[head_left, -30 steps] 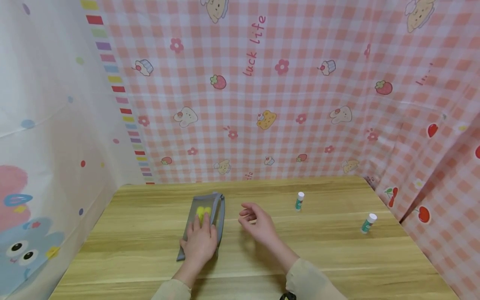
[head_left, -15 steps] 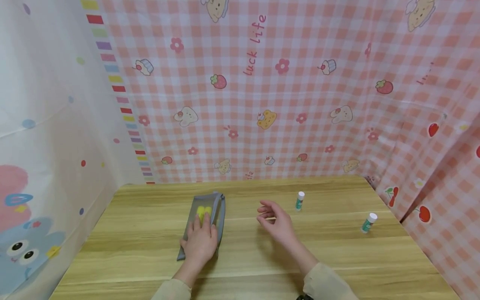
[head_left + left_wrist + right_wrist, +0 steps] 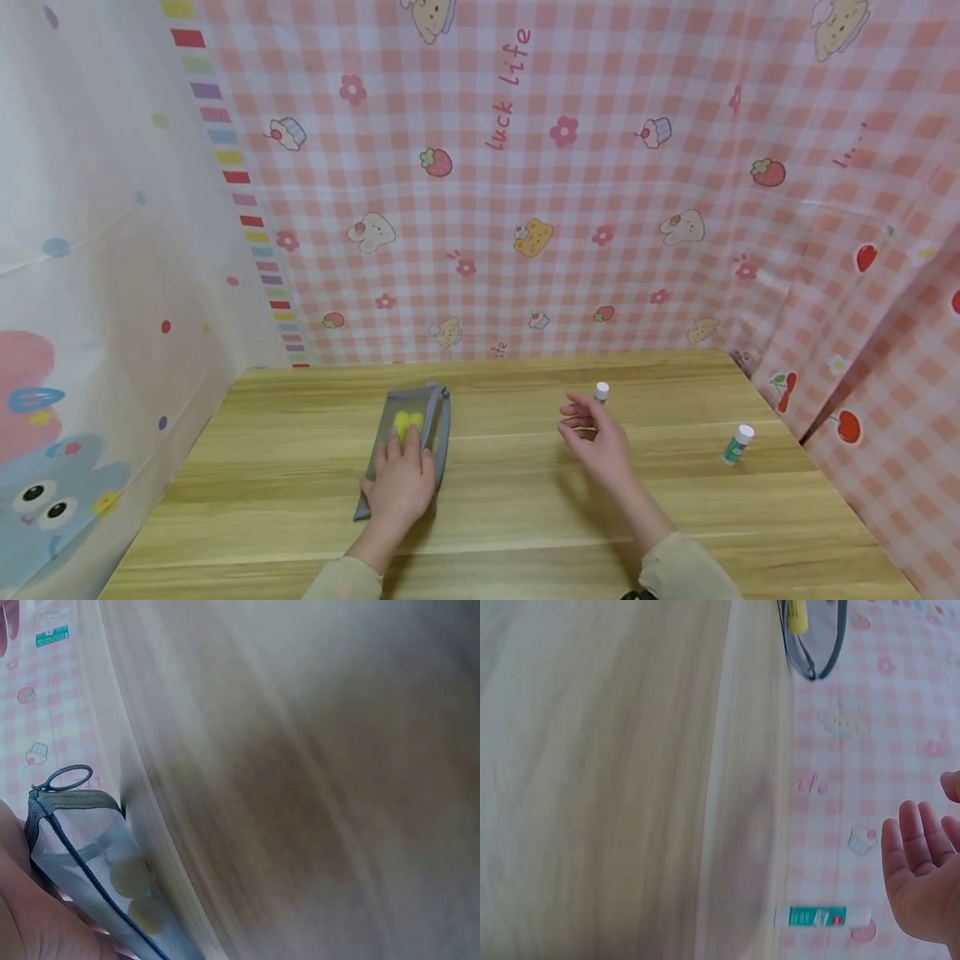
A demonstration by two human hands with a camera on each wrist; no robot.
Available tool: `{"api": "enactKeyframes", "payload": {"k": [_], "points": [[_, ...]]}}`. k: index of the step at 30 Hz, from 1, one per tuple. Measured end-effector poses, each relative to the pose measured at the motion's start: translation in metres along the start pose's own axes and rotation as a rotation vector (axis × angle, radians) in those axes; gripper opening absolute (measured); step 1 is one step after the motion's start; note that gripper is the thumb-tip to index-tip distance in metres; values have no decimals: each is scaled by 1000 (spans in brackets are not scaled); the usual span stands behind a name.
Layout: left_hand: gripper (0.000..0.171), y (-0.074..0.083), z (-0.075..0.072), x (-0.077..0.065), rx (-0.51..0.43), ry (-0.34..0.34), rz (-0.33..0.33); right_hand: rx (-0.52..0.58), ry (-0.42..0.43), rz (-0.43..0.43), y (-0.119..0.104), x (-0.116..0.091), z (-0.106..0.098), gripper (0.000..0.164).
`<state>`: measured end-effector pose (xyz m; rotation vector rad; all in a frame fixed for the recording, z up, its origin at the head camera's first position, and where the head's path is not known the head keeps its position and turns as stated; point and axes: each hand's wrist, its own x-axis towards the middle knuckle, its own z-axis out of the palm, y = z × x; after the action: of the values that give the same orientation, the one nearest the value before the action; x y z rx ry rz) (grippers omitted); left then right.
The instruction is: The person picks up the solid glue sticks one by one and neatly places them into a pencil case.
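My left hand (image 3: 401,483) lies over a grey mesh zip pouch (image 3: 410,402), its fingers stretched across the mesh. Two yellow cylinders (image 3: 408,419) show through the mesh, just beyond the fingertips; in the left wrist view their round ends (image 3: 132,877) face the camera. My right hand (image 3: 600,442) hovers over the table with loosely bent fingers and holds nothing. Right behind it stands a glue stick (image 3: 602,390) with a white cap, partly hidden by the hand in the head view. The right wrist view shows that glue stick's green label (image 3: 817,916) near the fingers.
A second white-capped glue stick (image 3: 738,445) stands farther right on the wooden table (image 3: 510,533). A pink checked cloth (image 3: 480,275) hangs behind the table's back edge. White printed cloth (image 3: 195,275) hangs on the left, and more checked cloth on the right.
My right hand has moved rightward from beside the pouch to in front of the nearer glue stick, now covering its lower part. The left hand and pouch have stayed in place.
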<state>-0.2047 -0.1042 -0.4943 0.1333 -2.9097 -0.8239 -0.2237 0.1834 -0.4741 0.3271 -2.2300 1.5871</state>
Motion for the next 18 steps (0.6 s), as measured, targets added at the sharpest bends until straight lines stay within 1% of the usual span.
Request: {"api": "enactKeyframes", "payload": {"k": [7, 10, 14, 18], "points": [[55, -1, -1, 0, 7, -8, 2, -52, 87, -49, -32, -2, -20, 40], [55, -1, -1, -1, 8, -8, 5, -37, 116, -63, -16, 1, -26, 41], [55, 0, -1, -1, 3, -5, 7, -8, 143, -45, 7, 6, -34, 43], [55, 0, -2, -1, 0, 0, 7, 4, 169, -36, 13, 10, -39, 42]]}}
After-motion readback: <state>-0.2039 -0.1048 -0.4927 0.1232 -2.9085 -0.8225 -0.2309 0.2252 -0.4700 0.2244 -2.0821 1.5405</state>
